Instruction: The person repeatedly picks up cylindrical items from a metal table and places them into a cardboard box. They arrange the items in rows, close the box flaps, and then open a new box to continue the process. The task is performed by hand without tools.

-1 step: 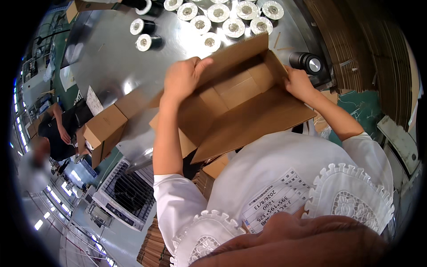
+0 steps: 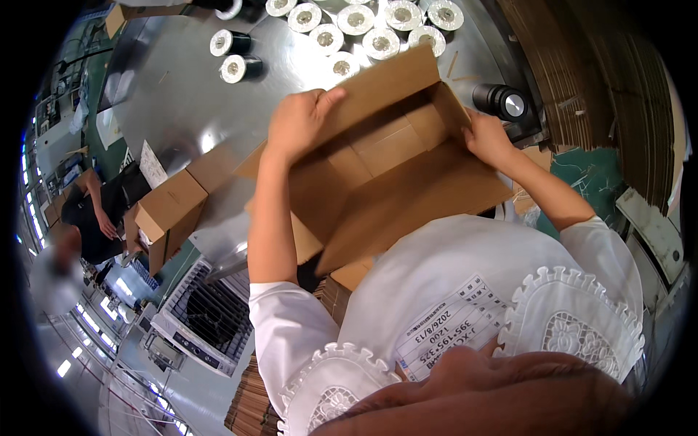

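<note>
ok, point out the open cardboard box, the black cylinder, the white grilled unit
Open cardboard box (image 2: pixel 389 149): head view, on an inside panel.
Black cylinder (image 2: pixel 491 99): head view, on its dark side.
White grilled unit (image 2: pixel 211 312): head view, on its grille.

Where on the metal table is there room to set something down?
The widest bare patch of table lies left of the left hand, between the carton and the leftmost rolls. Crowded: top centre, where rolls cluster, and the right, where the right hand, open box and flask sit close together.

Both hands gripping, apart; left thumb extended.
</note>
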The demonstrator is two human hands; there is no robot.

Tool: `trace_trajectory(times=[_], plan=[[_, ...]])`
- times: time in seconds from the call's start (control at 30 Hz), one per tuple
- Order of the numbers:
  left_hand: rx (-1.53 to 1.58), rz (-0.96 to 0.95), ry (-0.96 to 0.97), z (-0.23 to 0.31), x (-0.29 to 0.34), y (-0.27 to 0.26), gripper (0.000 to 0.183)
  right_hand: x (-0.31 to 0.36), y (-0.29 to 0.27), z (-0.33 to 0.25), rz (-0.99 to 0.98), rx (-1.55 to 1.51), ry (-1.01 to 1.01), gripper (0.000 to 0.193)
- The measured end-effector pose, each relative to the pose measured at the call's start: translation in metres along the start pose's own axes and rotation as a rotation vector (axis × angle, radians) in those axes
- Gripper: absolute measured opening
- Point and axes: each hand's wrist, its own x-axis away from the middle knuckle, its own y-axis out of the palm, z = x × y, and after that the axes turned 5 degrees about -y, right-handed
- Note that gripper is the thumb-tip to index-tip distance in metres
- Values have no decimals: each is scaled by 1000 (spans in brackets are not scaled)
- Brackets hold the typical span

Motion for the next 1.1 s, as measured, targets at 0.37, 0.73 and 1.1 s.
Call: trace_trajectory(times=[0.37, 0.73, 1.1], plan=[[19, -242, -72, -36, -46, 141, 49, 3, 4, -13, 15, 42, 4, 42], [123, -542, 88, 62, 1, 282, 31, 0, 4, -14, -66, 42, 17, 46], [-21, -510, 84, 33, -64, 423, 33, -4, 3, -19, -23, 22, 8, 47]])
